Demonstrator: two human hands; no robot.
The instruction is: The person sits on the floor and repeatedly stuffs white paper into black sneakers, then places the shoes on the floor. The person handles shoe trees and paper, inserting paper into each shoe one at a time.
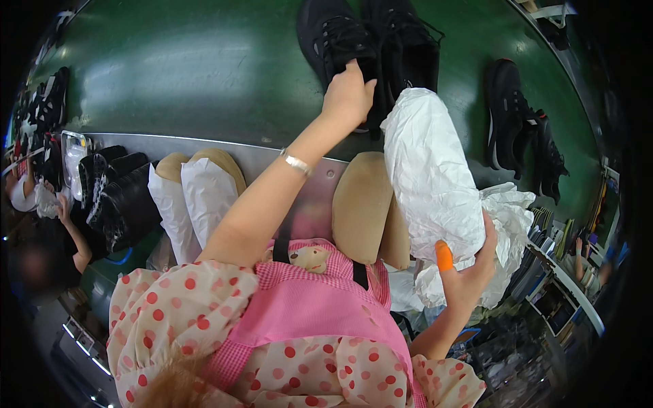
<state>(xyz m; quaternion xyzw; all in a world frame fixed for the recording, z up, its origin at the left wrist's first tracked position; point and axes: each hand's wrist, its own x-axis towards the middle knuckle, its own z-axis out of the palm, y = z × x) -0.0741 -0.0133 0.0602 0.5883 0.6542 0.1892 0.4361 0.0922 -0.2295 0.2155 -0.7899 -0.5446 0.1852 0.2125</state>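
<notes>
My left hand (350, 100) reaches to the mouth of a black lace-up sneaker (338, 37), its fingers closed at the collar and tongue and partly hidden inside. A second black sneaker (410, 51) lies right beside that one. In my right hand (469, 268) is a long shoe-shaped bundle of white paper (435, 170), gripped at its near end; an orange cover sits on the thumb. The bundle's far end comes close to the second sneaker's heel. What is inside the paper I cannot see.
Tan shoe-shaped forms (360, 207) stand along the near edge of the green table (170, 75). Paper-covered forms (204, 197) and black shoes (119, 197) are to the left. Crumpled paper (507, 224) hangs by my right hand. More black sneakers (505, 119) lie at right.
</notes>
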